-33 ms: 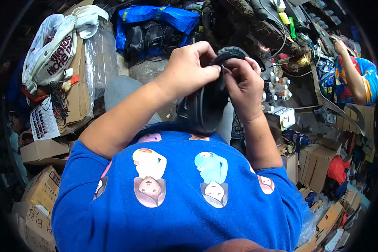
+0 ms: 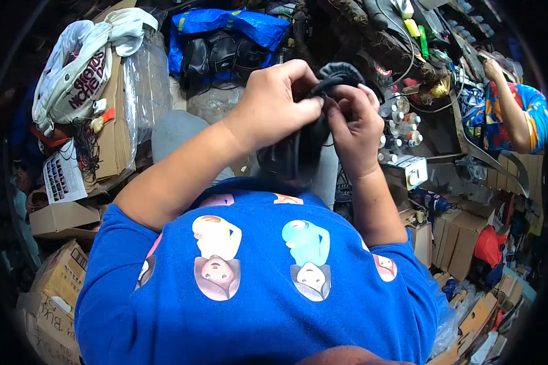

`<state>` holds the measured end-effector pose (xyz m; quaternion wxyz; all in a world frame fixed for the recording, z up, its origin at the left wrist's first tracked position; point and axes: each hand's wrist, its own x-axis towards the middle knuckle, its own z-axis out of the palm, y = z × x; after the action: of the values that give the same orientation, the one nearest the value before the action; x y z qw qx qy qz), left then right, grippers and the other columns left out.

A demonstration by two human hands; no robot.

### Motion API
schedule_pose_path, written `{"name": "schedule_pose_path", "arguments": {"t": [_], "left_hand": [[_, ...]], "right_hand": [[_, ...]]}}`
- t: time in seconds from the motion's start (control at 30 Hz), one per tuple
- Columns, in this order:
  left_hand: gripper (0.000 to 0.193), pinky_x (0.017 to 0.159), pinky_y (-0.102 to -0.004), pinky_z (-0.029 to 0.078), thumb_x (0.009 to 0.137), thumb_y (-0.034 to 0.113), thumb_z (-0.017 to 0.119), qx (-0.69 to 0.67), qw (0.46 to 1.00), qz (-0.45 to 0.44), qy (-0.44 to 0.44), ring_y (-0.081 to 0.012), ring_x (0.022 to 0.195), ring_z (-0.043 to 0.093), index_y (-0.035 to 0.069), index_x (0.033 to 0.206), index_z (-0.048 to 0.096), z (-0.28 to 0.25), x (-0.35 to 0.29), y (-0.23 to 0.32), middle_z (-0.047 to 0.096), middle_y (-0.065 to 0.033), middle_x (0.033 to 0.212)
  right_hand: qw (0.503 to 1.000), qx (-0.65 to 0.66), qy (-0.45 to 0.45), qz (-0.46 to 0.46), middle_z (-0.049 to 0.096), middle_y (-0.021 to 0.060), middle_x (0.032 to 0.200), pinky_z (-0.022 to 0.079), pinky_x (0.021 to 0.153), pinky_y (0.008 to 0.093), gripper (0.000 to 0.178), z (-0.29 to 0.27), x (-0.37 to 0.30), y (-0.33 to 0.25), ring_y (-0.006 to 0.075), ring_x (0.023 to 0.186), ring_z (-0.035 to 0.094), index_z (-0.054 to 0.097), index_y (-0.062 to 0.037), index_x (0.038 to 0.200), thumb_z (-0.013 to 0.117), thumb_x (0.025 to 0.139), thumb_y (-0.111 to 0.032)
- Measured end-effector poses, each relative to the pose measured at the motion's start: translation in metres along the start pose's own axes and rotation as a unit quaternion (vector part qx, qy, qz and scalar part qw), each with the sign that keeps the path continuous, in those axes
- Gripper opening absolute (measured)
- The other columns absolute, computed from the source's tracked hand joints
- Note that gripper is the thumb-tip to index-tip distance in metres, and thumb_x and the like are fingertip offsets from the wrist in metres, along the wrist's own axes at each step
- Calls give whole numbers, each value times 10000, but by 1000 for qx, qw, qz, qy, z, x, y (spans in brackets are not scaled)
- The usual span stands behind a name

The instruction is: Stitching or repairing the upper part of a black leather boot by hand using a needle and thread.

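Note:
I hold a black, soft, partly glossy item (image 2: 289, 159), like a small bag or shoe, up in front of my chest. Its exact kind does not show. A dark grey, ribbed flap (image 2: 341, 72) sticks up at its top edge. My left hand (image 2: 280, 100) pinches this edge from the left, fingers curled over it. My right hand (image 2: 354, 121) grips the same edge from the right, with fingers bent. The thumbs are close together there. The lower part of the item hangs down, blurred, over my lap.
Ahead lies a blue bag (image 2: 231, 21) with black glossy items (image 2: 222, 55) in it. Capped clear bottles (image 2: 408, 128) stand on the right. A white cloth bag (image 2: 73, 73) lies on the left. Cardboard boxes (image 2: 61, 286) flank me. A co-worker's arm (image 2: 510, 109) shows far right.
The ribbed flap has risen and spread a little at the top. The hanging lower part of the black item has shifted slightly and blurred. Both hands keep their grip.

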<state>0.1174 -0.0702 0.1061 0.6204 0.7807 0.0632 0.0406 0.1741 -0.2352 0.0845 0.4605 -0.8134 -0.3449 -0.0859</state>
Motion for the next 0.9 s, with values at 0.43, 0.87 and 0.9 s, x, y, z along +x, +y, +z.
{"name": "schedule_pose_path", "arguments": {"t": [0.43,0.87,0.9], "left_hand": [[374,737,-315,531,551,-5,731,108,937,324,76,-255,831,646,34,914,650,2,-20,-6,642,-129,923],[393,704,-337,531,549,-3,735,159,931,326,44,-289,813,638,35,927,633,2,-26,0,629,-136,896],[391,701,-338,530,552,-5,727,147,934,321,53,-286,807,636,34,929,631,3,-26,-2,627,-135,888]], "right_hand": [[838,500,-60,209,668,37,948,456,816,247,155,2,-25,20,106,876,595,663,-25,974,645,821,-11],[786,561,-51,254,672,46,944,462,774,244,163,5,-28,16,111,863,602,668,-28,966,675,804,-43],[783,566,-60,251,670,47,942,459,764,239,171,5,-27,18,111,862,601,664,-28,972,682,805,-57]]}}
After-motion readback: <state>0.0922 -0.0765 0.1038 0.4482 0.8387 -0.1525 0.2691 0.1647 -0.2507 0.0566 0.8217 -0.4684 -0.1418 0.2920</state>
